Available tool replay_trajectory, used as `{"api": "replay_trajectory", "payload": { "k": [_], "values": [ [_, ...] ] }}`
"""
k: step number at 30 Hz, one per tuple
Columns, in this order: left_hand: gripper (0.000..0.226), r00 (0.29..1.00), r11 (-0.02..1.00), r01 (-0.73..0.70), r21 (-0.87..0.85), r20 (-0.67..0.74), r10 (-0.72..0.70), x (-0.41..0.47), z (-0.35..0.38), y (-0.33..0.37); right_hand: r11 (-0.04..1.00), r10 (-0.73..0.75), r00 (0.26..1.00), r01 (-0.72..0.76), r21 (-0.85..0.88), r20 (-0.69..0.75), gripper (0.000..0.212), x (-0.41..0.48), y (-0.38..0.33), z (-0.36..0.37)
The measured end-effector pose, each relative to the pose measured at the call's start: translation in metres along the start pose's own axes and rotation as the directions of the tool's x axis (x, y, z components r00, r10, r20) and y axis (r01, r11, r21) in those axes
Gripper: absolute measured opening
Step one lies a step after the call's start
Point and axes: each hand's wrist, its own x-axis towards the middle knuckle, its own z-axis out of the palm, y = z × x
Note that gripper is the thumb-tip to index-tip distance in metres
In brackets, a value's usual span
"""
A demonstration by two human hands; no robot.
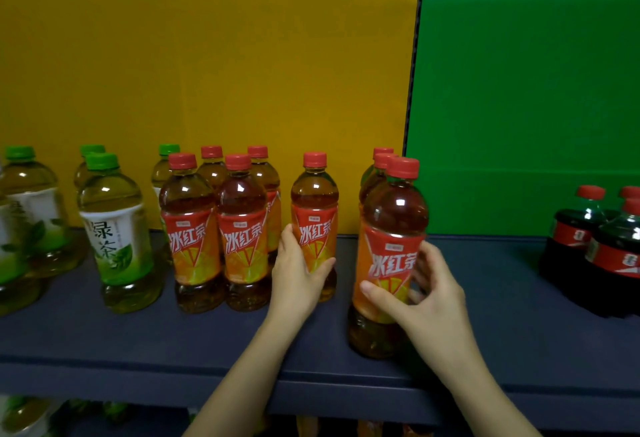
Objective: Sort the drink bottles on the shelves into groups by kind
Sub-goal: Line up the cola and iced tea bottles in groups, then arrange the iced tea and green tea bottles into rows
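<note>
Fingers of the right hand point(420, 293) wrap the label of a red tea bottle point(389, 256) standing near the front of the dark shelf point(173, 339). Beside it, the left hand point(298, 270) closes round a second red tea point(314, 225), upright and further back. Four more red teas point(221, 228) cluster just left of that. Green teas point(117, 232) stand at far left, colas point(602, 249) at far right, well apart.

On the shelf point(138, 343) I see green tea bottles point(116, 228) at the left end, iced tea bottles point(214, 228) mid-shelf, and cola bottles point(602, 246) at the right end. My hands each grip an iced tea bottle between those groups.
</note>
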Motion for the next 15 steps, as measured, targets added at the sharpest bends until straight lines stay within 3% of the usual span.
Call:
{"api": "replay_trajectory", "payload": {
  "k": [3, 8, 15],
  "values": [
    [0.079, 1.000, 1.000, 0.008, -0.026, 0.017, -0.008, 0.006, -0.003, -0.003, 0.998, 0.003, 0.997, -0.009, 0.068, 0.081, 0.081, 0.012, -0.001, 0.022],
    [0.071, 0.998, 0.997, 0.063, -0.055, 0.003, -0.063, 0.012, -0.003, -0.011, 0.998, -0.016, 0.987, 0.005, 0.068, 0.162, 0.083, 0.035, 0.004, 0.044],
    [0.072, 0.995, 0.995, 0.089, -0.042, -0.047, -0.091, 0.016, 0.003, -0.010, 0.999, -0.046, 0.975, 0.049, -0.008, 0.215, 0.073, 0.050, 0.014, 0.049]
  ]
}}
